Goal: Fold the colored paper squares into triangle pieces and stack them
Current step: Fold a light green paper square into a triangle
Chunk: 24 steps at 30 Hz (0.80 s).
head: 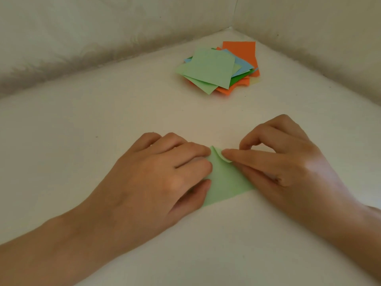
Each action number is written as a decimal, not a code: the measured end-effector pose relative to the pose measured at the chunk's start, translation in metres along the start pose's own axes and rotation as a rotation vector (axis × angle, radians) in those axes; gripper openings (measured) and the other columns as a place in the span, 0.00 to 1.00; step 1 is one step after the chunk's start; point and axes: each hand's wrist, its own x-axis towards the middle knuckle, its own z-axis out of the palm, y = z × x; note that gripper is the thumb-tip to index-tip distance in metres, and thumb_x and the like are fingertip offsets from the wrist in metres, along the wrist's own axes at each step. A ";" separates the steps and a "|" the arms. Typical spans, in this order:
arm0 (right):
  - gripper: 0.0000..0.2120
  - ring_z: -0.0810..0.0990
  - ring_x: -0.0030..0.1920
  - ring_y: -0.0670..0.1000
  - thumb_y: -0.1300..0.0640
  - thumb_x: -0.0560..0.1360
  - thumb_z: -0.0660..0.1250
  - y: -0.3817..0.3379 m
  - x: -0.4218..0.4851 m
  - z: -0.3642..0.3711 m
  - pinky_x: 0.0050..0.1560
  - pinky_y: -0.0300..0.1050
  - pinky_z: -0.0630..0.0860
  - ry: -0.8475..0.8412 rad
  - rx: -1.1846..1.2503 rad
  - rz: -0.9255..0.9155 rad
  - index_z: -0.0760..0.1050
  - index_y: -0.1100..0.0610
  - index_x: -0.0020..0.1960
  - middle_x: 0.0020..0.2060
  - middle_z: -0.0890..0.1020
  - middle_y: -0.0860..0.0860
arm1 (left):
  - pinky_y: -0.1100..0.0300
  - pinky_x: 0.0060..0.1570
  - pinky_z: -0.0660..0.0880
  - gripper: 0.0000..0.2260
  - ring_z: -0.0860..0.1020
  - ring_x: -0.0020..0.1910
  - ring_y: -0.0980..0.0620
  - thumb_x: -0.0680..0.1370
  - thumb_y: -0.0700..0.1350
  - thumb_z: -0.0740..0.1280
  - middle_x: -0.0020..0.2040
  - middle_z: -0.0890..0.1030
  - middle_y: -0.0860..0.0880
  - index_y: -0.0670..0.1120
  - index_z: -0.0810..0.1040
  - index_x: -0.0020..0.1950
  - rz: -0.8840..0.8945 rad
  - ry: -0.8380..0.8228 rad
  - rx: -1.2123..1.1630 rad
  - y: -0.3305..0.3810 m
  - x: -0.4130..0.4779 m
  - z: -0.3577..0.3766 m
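**Pale green sheet under both hands; mixed pile behind**

Item: one pale green paper piece [225, 182], lying flat on the white padded surface [103, 120], near the person and between the two hands. It shows a triangular outline, point away from the person. The flap at its top corner curls upward.

Item: left hand [165, 174], palm down on the sheet's left side. The fingertips are gently bent and press the paper to the surface. The thumb rests against the lower left edge. It holds the sheet down rather than clasping it.

Item: right hand [288, 162], on the sheet's right side. The forefinger reaches out to the curled top flap and the thumb lies along the right edge below it, the paper nipped between them. The remaining fingers are tucked in.

Item: one untidy pile of coloured paper squares [218, 69], pale green uppermost, with blue, orange, darker green and a little yellow showing beneath. It sits well apart from the hands, towards the far corner where two pale walls [82, 27] meet.
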 end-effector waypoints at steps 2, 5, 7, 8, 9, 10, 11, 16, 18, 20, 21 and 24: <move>0.11 0.73 0.41 0.57 0.58 0.77 0.63 0.001 -0.001 0.000 0.38 0.51 0.70 -0.004 -0.025 -0.019 0.84 0.57 0.50 0.39 0.80 0.54 | 0.52 0.46 0.70 0.11 0.77 0.48 0.49 0.78 0.49 0.61 0.54 0.81 0.52 0.47 0.81 0.48 0.002 0.002 0.003 0.000 0.000 0.000; 0.11 0.73 0.42 0.58 0.58 0.78 0.62 0.002 -0.002 -0.002 0.39 0.49 0.68 -0.022 -0.061 -0.049 0.84 0.57 0.51 0.40 0.81 0.54 | 0.51 0.45 0.71 0.10 0.77 0.48 0.48 0.78 0.49 0.61 0.54 0.81 0.51 0.47 0.81 0.48 0.002 0.001 0.001 0.000 0.001 0.001; 0.11 0.73 0.42 0.57 0.58 0.78 0.62 0.002 -0.001 -0.002 0.40 0.49 0.67 -0.037 -0.089 -0.071 0.84 0.57 0.51 0.41 0.81 0.54 | 0.51 0.45 0.71 0.10 0.77 0.48 0.48 0.78 0.48 0.61 0.54 0.81 0.51 0.46 0.81 0.48 -0.002 0.000 -0.004 0.001 0.001 0.000; 0.11 0.73 0.42 0.57 0.59 0.78 0.62 0.002 -0.001 -0.002 0.40 0.48 0.67 -0.043 -0.098 -0.081 0.84 0.57 0.51 0.41 0.81 0.55 | 0.51 0.45 0.70 0.10 0.77 0.48 0.47 0.78 0.48 0.61 0.54 0.81 0.51 0.46 0.81 0.47 -0.006 -0.001 -0.007 0.001 0.001 0.000; 0.11 0.72 0.43 0.57 0.59 0.77 0.62 0.002 -0.002 -0.001 0.40 0.47 0.66 -0.050 -0.105 -0.090 0.83 0.58 0.52 0.41 0.81 0.55 | 0.51 0.45 0.70 0.10 0.77 0.48 0.47 0.78 0.48 0.61 0.54 0.81 0.51 0.46 0.81 0.47 -0.007 -0.001 -0.009 0.001 0.001 0.000; 0.11 0.72 0.43 0.57 0.59 0.77 0.62 0.002 -0.002 -0.001 0.41 0.47 0.66 -0.056 -0.109 -0.095 0.83 0.58 0.52 0.41 0.81 0.55 | 0.51 0.45 0.70 0.10 0.77 0.48 0.47 0.78 0.48 0.61 0.54 0.81 0.51 0.46 0.81 0.47 -0.005 0.000 -0.008 0.001 0.001 0.000; 0.11 0.72 0.43 0.57 0.59 0.77 0.62 0.002 -0.002 -0.001 0.41 0.47 0.65 -0.062 -0.113 -0.099 0.83 0.58 0.52 0.42 0.81 0.55 | 0.51 0.44 0.70 0.10 0.77 0.48 0.47 0.78 0.48 0.61 0.54 0.81 0.51 0.46 0.81 0.47 -0.002 0.003 -0.007 0.001 0.001 0.000; 0.11 0.71 0.44 0.57 0.60 0.77 0.62 0.003 -0.001 -0.001 0.42 0.47 0.65 -0.069 -0.106 -0.099 0.83 0.58 0.52 0.42 0.81 0.55 | 0.49 0.44 0.71 0.10 0.78 0.48 0.47 0.78 0.48 0.61 0.54 0.81 0.51 0.46 0.81 0.47 0.006 0.002 0.000 0.001 0.002 0.000; 0.11 0.71 0.44 0.56 0.60 0.77 0.62 0.003 -0.001 -0.002 0.41 0.47 0.65 -0.071 -0.099 -0.098 0.83 0.58 0.51 0.42 0.81 0.55 | 0.49 0.44 0.71 0.10 0.78 0.48 0.46 0.78 0.48 0.61 0.54 0.81 0.51 0.46 0.81 0.47 0.004 0.000 -0.002 0.002 0.002 0.000; 0.11 0.71 0.44 0.56 0.60 0.77 0.62 0.002 -0.001 -0.002 0.41 0.48 0.65 -0.071 -0.093 -0.098 0.83 0.58 0.51 0.42 0.81 0.55 | 0.49 0.44 0.71 0.10 0.77 0.48 0.46 0.78 0.48 0.61 0.54 0.81 0.50 0.46 0.80 0.48 0.005 -0.002 0.000 0.002 0.002 0.000; 0.11 0.71 0.44 0.56 0.60 0.77 0.62 0.002 -0.001 -0.002 0.42 0.47 0.65 -0.072 -0.091 -0.098 0.83 0.58 0.51 0.43 0.81 0.56 | 0.50 0.44 0.70 0.10 0.77 0.48 0.46 0.78 0.48 0.61 0.54 0.81 0.50 0.46 0.80 0.48 0.005 -0.002 0.000 0.002 0.002 0.000; 0.11 0.71 0.45 0.56 0.61 0.77 0.62 0.002 0.000 -0.002 0.43 0.47 0.65 -0.080 -0.083 -0.101 0.83 0.59 0.51 0.45 0.82 0.56 | 0.50 0.43 0.70 0.10 0.77 0.48 0.47 0.78 0.48 0.61 0.54 0.81 0.50 0.46 0.80 0.47 0.001 0.000 -0.005 0.001 0.002 0.000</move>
